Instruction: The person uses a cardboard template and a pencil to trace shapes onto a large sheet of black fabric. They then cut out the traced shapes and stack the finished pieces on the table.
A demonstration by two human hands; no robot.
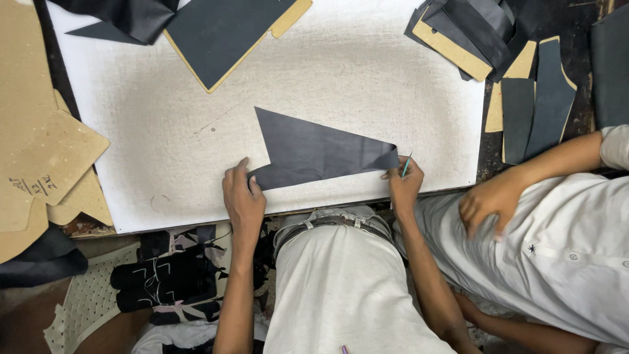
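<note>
A dark grey, roughly triangular piece of fabric [308,149] lies flat on the white board [164,131]. My left hand [243,198] presses down its lower left corner near the board's front edge. My right hand [403,183] rests on the fabric's right tip, where the corner is folded up, and holds a thin green pencil-like tool [406,165] upright between its fingers.
Dark fabric pieces on tan cardboard patterns [226,33] lie at the board's top. More pattern stacks [472,36] and strips [534,108] sit at the right. Tan boards [39,144] lie left. Another person's hand [490,203] and white sleeve are at right.
</note>
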